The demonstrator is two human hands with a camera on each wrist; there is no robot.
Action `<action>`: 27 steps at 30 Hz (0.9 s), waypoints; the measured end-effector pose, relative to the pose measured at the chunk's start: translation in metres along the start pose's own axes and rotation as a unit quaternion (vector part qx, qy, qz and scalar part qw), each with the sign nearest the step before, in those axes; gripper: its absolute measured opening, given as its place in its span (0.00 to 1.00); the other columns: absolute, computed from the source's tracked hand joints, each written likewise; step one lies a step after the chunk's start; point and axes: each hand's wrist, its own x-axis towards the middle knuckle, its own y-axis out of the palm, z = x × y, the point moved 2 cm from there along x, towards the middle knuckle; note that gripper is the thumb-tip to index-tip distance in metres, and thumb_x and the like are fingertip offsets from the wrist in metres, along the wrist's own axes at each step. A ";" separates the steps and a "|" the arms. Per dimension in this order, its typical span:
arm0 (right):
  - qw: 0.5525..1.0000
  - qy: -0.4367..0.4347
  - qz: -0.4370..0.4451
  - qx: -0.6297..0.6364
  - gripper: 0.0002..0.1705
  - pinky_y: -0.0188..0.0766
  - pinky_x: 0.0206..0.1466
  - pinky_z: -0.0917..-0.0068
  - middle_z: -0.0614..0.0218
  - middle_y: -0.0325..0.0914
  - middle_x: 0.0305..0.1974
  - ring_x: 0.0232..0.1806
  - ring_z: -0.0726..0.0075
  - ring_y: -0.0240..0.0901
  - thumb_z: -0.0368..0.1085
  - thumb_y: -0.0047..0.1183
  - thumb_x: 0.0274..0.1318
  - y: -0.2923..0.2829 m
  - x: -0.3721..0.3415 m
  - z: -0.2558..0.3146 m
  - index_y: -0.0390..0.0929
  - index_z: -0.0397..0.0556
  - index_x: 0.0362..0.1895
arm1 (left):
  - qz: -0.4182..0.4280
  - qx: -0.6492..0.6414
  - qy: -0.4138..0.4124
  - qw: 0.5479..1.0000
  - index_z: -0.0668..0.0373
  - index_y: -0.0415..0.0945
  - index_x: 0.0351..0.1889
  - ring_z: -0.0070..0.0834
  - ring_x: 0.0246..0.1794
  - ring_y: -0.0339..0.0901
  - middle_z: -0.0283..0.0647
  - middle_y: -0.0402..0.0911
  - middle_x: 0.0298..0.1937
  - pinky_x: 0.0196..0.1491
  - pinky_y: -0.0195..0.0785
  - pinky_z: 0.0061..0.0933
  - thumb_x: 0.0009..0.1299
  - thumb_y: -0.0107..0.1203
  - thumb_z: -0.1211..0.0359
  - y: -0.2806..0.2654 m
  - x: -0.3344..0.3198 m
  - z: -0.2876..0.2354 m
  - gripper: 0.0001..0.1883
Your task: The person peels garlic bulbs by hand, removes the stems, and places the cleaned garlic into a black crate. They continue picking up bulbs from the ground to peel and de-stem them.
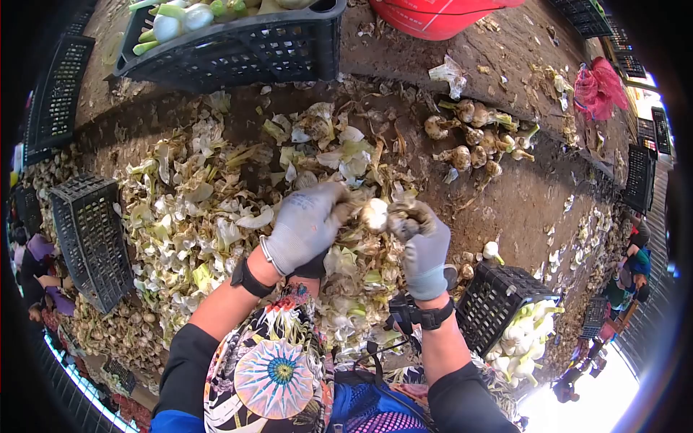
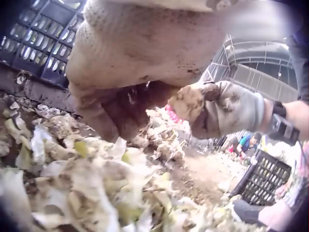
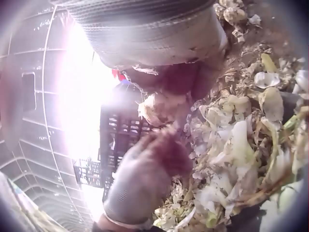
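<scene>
Two hands point(image 1: 307, 220) curl inward, the right hand point(image 1: 424, 249) gripping a garlic bulb point(image 1: 375, 214)

Harsh white glare floods the lower right of the head view, whose edges bend into a dark vignette; the right wrist view is hazy and washed out at left, its lower white-gloved hand point(image 3: 140, 181) motion-blurred, while the left wrist view looks soft

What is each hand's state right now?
Left hand: curled near the garlic bulb; whether it grips anything cannot be told.
Right hand: closed on the garlic bulb.
</scene>
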 end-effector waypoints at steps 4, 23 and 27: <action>0.995 0.018 -0.068 0.066 0.17 0.73 0.41 0.78 0.68 0.82 0.38 0.35 0.78 0.74 0.20 0.54 0.54 -0.011 0.002 -0.016 0.79 0.35 0.50 | -0.003 0.050 -0.117 0.992 0.61 0.79 0.37 0.51 0.34 0.77 0.51 0.80 0.33 0.37 0.69 0.42 0.71 0.55 0.57 -0.001 -0.006 0.015 0.15; 0.985 -0.111 -0.111 -0.072 0.18 0.73 0.47 0.75 0.61 0.82 0.41 0.41 0.67 0.78 0.21 0.60 0.47 0.008 -0.012 -0.010 0.78 0.38 0.46 | -0.115 -0.115 -0.156 0.974 0.65 0.79 0.39 0.42 0.34 0.80 0.48 0.82 0.33 0.40 0.71 0.35 0.67 0.54 0.66 -0.014 -0.002 0.006 0.11; 0.924 -0.295 -0.054 -0.236 0.21 0.74 0.45 0.66 0.55 0.78 0.37 0.39 0.48 0.77 0.22 0.60 0.34 0.015 -0.011 0.002 0.78 0.44 0.40 | 0.000 -0.048 -0.142 0.989 0.65 0.80 0.37 0.40 0.29 0.80 0.51 0.81 0.29 0.36 0.71 0.36 0.69 0.57 0.58 -0.016 0.000 -0.024 0.17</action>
